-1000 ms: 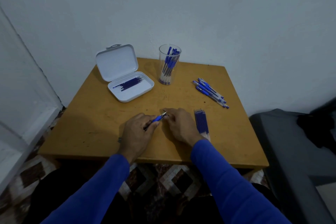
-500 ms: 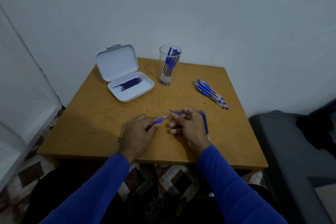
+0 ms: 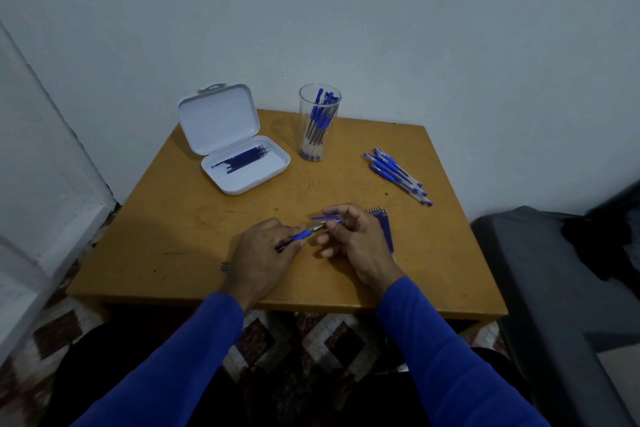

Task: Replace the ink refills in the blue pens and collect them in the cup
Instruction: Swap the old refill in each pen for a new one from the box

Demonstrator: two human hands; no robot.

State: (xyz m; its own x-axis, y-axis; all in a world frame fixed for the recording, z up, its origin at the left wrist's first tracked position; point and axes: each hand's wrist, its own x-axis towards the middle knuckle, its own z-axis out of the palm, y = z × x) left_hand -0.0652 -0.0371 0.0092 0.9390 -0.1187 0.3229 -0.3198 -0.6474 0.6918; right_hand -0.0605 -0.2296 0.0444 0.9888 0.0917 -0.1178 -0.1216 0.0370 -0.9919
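Blue pens [image 3: 398, 174], white case [image 3: 235, 146], ochre table [image 3: 180, 239]

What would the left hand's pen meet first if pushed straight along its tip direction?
Probably the right hand: the pen in the left hand points at its fingertips, apparently almost touching.

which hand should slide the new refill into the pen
Right, probably. The right hand already pinches a refill beside the pen tip, with the spare refills next to it. The left hand is busy gripping the pen.
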